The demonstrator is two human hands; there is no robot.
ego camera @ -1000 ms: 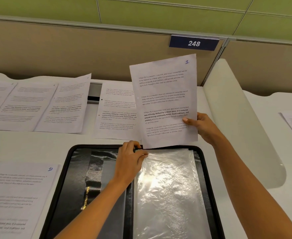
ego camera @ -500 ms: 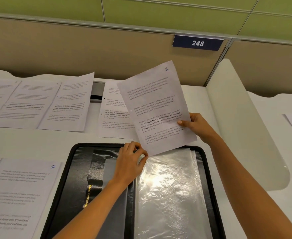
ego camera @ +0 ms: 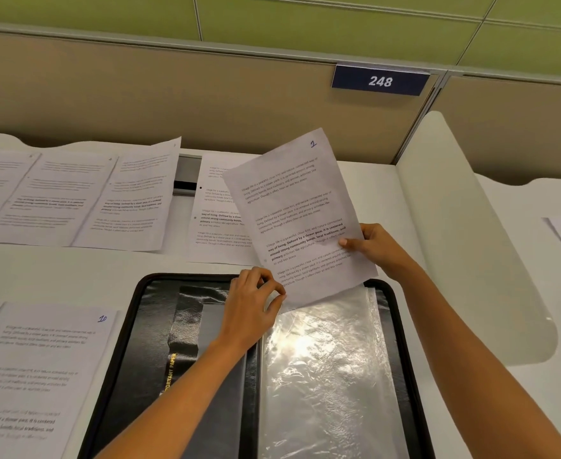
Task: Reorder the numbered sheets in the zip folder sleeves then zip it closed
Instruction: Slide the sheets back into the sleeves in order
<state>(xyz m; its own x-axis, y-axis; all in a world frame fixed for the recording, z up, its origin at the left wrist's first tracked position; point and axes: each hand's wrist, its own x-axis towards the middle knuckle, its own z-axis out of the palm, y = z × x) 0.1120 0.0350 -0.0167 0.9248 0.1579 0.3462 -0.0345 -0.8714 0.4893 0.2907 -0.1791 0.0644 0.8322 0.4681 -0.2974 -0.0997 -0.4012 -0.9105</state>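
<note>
Feeding sheet 1 [ego camera: 300,213], tilted, into the far mouth of the clear sleeve [ego camera: 322,369] in the open zip folder [ego camera: 153,326] on the desk [ego camera: 73,270]; right hand [ego camera: 376,248] pinches its right edge, left hand [ego camera: 254,309] pinches the sleeve corner; thin, limp paper likely buckles, so hold the edges

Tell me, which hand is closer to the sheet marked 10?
Left. The left hand pinches the clear sleeve's top edge, right of the sheet marked 10; the right hand holds sheet 1 farther right.

Both hands [ego camera: 254,308] hold sheet 1 [ego camera: 297,213] over clear sleeve [ego camera: 325,376].
</note>
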